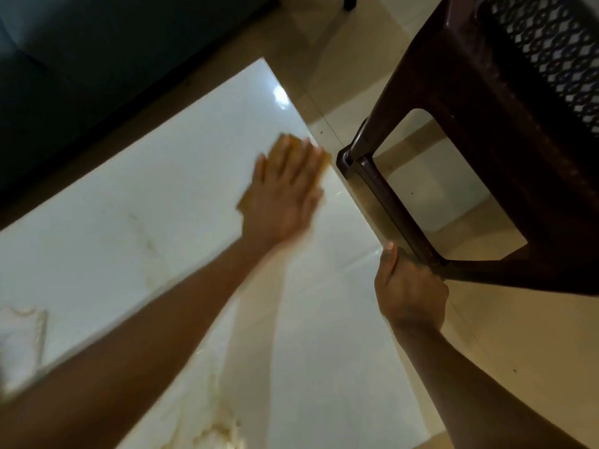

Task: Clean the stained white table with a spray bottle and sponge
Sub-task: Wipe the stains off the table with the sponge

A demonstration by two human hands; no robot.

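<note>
Head view: yellow sponge (285,147) pressed flat on white worktop (181,176), near its far right edge
Left hand (285,192) spread over sponge, fingers (304,157) open and flat, blurred; brownish stains (146,234) streaking worktop nearer camera; right hand (408,293) curled closed on worktop's right edge, touching dark brown plastic chair (486,157) standing just beside on beige floor tiles (518,335)

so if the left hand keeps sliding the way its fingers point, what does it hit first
Probably nothing solid: the left hand, flat on the sponge, points toward the table's far corner, so it would likely run off that edge. The chair stands to its right.
</note>
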